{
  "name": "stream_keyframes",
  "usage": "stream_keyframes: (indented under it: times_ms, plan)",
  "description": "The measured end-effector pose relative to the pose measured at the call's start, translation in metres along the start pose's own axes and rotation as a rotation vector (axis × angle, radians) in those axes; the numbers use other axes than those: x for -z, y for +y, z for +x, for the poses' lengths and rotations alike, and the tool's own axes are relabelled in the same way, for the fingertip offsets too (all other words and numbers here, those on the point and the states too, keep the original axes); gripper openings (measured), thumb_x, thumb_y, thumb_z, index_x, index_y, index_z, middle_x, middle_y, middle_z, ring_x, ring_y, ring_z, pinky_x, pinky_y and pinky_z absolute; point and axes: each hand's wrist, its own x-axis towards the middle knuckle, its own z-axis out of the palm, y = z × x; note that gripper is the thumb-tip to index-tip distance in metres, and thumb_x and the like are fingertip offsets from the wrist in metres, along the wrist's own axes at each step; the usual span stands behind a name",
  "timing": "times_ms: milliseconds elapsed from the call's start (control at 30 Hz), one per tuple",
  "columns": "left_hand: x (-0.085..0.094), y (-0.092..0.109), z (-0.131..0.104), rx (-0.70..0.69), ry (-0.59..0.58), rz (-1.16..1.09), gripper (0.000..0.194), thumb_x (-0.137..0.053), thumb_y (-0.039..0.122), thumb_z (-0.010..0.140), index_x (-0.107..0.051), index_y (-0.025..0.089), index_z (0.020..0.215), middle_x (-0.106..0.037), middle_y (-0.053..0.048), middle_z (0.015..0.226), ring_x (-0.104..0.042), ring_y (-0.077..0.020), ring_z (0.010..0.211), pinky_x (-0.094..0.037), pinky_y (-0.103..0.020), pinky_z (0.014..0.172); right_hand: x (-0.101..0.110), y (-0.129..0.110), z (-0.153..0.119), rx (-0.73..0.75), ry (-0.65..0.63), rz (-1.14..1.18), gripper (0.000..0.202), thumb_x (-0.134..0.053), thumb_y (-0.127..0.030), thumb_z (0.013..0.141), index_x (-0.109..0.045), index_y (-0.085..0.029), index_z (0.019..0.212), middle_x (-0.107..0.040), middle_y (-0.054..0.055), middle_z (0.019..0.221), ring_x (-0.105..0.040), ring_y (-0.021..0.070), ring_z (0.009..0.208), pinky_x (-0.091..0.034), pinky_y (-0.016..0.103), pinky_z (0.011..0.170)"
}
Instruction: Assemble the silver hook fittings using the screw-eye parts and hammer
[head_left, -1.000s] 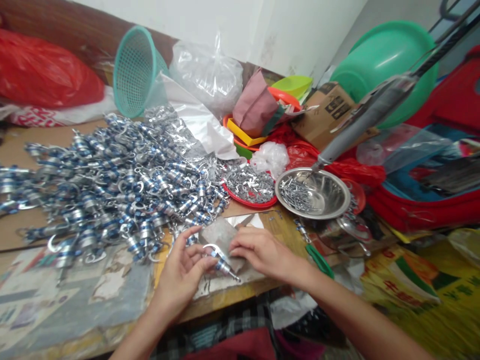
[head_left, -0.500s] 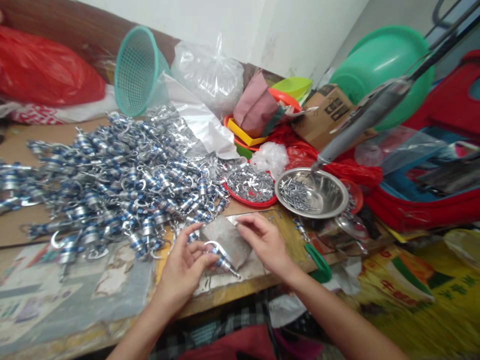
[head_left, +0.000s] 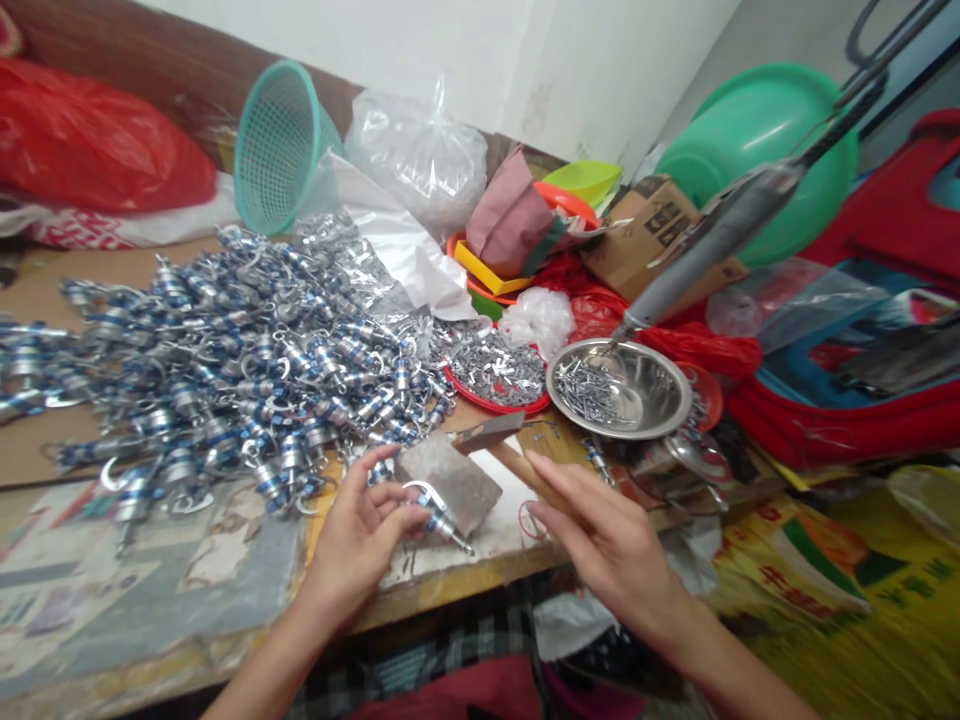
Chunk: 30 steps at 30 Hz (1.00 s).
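Note:
My left hand (head_left: 369, 520) pinches a small blue and silver metal part (head_left: 444, 522) with a curved hook, resting at the front of a grey metal block (head_left: 452, 480). My right hand (head_left: 607, 525) is closed round the wooden handle of a hammer (head_left: 489, 432), its dark head just above the block's back right edge. Left of the block spreads a large heap of similar blue and silver parts (head_left: 225, 360).
Behind the block are a red plate (head_left: 499, 407) of small metal pieces and a steel bowl (head_left: 660, 400) of pins. A grey tool on an arm (head_left: 697, 245) hangs over the bowl. A green basket (head_left: 276, 150) leans at the back.
My right hand has left the block's edge, shifted right and taken hold of the hammer, whose head is now beside the block. My left hand keeps the hooked part in nearly the same place.

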Motion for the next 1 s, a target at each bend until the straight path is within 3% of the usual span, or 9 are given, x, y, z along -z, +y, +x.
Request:
stream_keyframes:
  times_ms: [67,200,300,400,533,667,800,900,1000]
  plan:
    - [0.0,0.0,0.0,-0.005,-0.006,0.005,0.059,-0.066,0.016,0.063,-0.035,0.022,0.113,-0.061,0.005,0.066,-0.062,-0.0136,0.061,-0.053,-0.028,0.059,0.0,-0.012,-0.004,0.069,-0.059,-0.011,0.052,-0.042,-0.012,0.084,-0.033,-0.028,0.133,-0.058,0.006,0.111,-0.057,0.019,0.098,-0.047,0.031,0.083]
    - [0.0,0.0,0.0,0.004,0.005,0.012,0.06,-0.066,0.017,0.064,-0.034,0.021,0.114,-0.061,0.005,0.065,-0.061,-0.0132,0.061,-0.053,-0.028,0.061,-0.01,-0.017,-0.014,0.035,-0.23,-0.072,0.056,-0.037,-0.008,0.083,-0.029,-0.028,0.135,-0.062,0.006,0.099,-0.06,0.0186,0.085,-0.051,0.031,0.073]
    - [0.0,-0.001,-0.001,0.006,0.016,0.006,0.062,-0.067,0.018,0.063,-0.034,0.021,0.115,-0.062,0.004,0.065,-0.062,-0.013,0.061,-0.053,-0.028,0.06,-0.016,-0.013,-0.02,0.024,-0.193,-0.053,0.055,-0.036,-0.008,0.084,-0.028,-0.028,0.135,-0.061,0.006,0.103,-0.059,0.0183,0.089,-0.049,0.031,0.077]
    - [0.0,0.0,-0.001,0.006,0.045,0.039,0.059,-0.069,0.02,0.061,-0.04,0.02,0.112,-0.064,0.004,0.066,-0.063,-0.0149,0.064,-0.053,-0.029,0.062,-0.019,0.002,-0.019,-0.055,-0.164,0.025,0.048,-0.041,-0.014,0.084,-0.038,-0.027,0.13,-0.061,0.005,0.105,-0.059,0.0176,0.092,-0.049,0.03,0.079]
    - [0.003,0.005,-0.002,-0.019,0.052,0.318,0.02,-0.068,0.026,0.062,-0.065,0.018,0.079,-0.069,-0.002,0.068,-0.065,-0.0192,0.067,-0.052,-0.032,0.066,-0.021,0.041,-0.005,-0.282,-0.075,0.03,0.042,-0.052,-0.025,0.08,-0.05,-0.019,0.121,-0.062,0.008,0.107,-0.059,0.0205,0.095,-0.048,0.033,0.081]
    - [0.008,0.008,-0.001,-0.139,0.074,0.527,0.009,-0.066,0.03,0.063,-0.07,0.023,0.067,-0.071,-0.003,0.071,-0.064,-0.0219,0.07,-0.05,-0.034,0.069,-0.025,0.066,0.025,-0.264,-0.24,-0.138,0.03,-0.049,-0.029,0.082,-0.061,-0.02,0.108,-0.066,0.006,0.096,-0.061,0.019,0.086,-0.047,0.03,0.076]
    - [0.009,0.01,0.002,-0.309,0.067,0.61,0.008,-0.066,0.029,0.064,-0.071,0.024,0.06,-0.066,-0.004,0.082,-0.061,-0.022,0.081,-0.047,-0.031,0.073,-0.03,0.078,0.08,-0.202,-0.16,-0.404,0.031,-0.036,-0.022,0.089,-0.063,-0.02,0.104,-0.064,0.006,0.098,-0.058,0.0157,0.091,-0.042,0.025,0.08]
    - [0.006,0.013,0.004,-0.373,0.024,0.658,0.009,-0.063,0.027,0.067,-0.071,0.025,0.063,-0.061,-0.003,0.078,-0.059,-0.0197,0.077,-0.046,-0.028,0.068,-0.038,0.093,0.123,-0.211,-0.195,-0.439,0.026,-0.046,-0.014,0.082,-0.067,-0.021,0.096,-0.065,0.007,0.096,-0.057,0.0191,0.095,-0.041,0.026,0.082]
    - [0.003,0.015,0.004,-0.407,0.013,0.67,0.008,-0.063,0.025,0.067,-0.071,0.026,0.064,-0.061,-0.002,0.072,-0.059,-0.0187,0.072,-0.045,-0.027,0.065,-0.045,0.106,0.148,-0.203,-0.257,-0.427,0.023,-0.055,-0.009,0.071,-0.07,-0.021,0.085,-0.067,0.007,0.09,-0.058,0.0223,0.093,-0.041,0.028,0.081]
